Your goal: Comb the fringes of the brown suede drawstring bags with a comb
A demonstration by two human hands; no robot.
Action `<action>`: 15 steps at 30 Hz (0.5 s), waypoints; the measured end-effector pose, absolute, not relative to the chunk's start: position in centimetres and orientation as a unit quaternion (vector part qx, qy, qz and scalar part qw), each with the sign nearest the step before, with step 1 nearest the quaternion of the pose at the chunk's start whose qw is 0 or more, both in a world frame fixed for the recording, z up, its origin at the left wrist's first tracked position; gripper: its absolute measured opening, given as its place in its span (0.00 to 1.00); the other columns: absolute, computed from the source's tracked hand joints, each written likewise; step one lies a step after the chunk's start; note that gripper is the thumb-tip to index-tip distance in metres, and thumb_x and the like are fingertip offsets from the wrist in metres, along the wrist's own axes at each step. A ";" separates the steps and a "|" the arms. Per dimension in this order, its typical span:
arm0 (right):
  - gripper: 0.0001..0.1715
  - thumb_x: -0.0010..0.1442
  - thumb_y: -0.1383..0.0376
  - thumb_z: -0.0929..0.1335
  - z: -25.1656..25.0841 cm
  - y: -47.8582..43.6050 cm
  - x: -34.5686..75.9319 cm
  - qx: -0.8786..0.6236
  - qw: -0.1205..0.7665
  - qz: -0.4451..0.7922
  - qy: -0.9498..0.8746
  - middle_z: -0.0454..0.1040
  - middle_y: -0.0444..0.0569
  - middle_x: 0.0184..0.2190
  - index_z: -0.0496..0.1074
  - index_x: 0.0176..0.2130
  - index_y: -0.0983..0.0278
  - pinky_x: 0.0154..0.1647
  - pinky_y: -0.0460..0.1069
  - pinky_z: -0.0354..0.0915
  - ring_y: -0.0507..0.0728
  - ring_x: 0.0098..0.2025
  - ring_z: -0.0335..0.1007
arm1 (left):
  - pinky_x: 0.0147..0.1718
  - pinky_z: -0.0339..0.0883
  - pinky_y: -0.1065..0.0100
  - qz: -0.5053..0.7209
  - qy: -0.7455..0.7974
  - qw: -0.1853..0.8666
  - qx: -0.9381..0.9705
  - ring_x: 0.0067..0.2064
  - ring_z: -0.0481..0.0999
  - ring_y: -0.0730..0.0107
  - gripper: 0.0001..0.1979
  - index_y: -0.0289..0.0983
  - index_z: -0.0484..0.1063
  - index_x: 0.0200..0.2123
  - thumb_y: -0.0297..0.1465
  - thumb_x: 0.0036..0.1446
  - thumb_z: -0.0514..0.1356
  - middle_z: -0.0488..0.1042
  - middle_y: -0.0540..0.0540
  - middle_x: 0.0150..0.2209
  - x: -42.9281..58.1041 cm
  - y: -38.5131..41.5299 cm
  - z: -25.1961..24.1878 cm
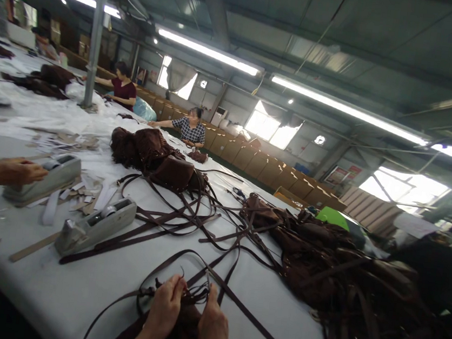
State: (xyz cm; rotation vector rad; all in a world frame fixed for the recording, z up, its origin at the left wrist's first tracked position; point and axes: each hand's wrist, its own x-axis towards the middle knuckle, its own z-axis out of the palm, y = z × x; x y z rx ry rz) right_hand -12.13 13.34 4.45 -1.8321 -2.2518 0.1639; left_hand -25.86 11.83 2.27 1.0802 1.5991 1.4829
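Note:
At the table's near edge lies a dark brown bag point(185, 331), only partly seen between my forearms. My left hand point(165, 307) is closed at its gathered top, with a thin dark cord point(182, 271) sticking up by the fingertips. On the other side of the opening, my right hand point(214, 323) pinches another cord end point(208, 281). Thin cords cross the gap between both hands. A long brown strap point(258, 317) loops from the bag over the white table point(91, 306). The bag's lower part is out of frame.
Two grey tape dispensers point(97, 225) stand at the left, by paper scraps point(84, 194). Another person's hand point(25, 173) is at the farther one. Brown bags with tangled straps point(169, 168) lie ahead; more bags point(321, 262) are piled right. Co-workers point(192, 127) sit across, near a post point(96, 40).

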 end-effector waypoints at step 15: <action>0.32 0.60 0.80 0.55 4.7 13.2 -12.9 -0.625 0.023 0.056 -0.778 0.78 0.64 0.42 0.59 0.63 0.76 0.43 0.48 0.70 0.60 0.42 0.78 | 0.32 0.58 0.66 0.337 0.605 0.182 0.698 0.34 0.74 0.63 0.17 0.36 0.71 0.31 0.24 0.63 0.44 0.75 0.42 0.33 -25.1 10.7 5.5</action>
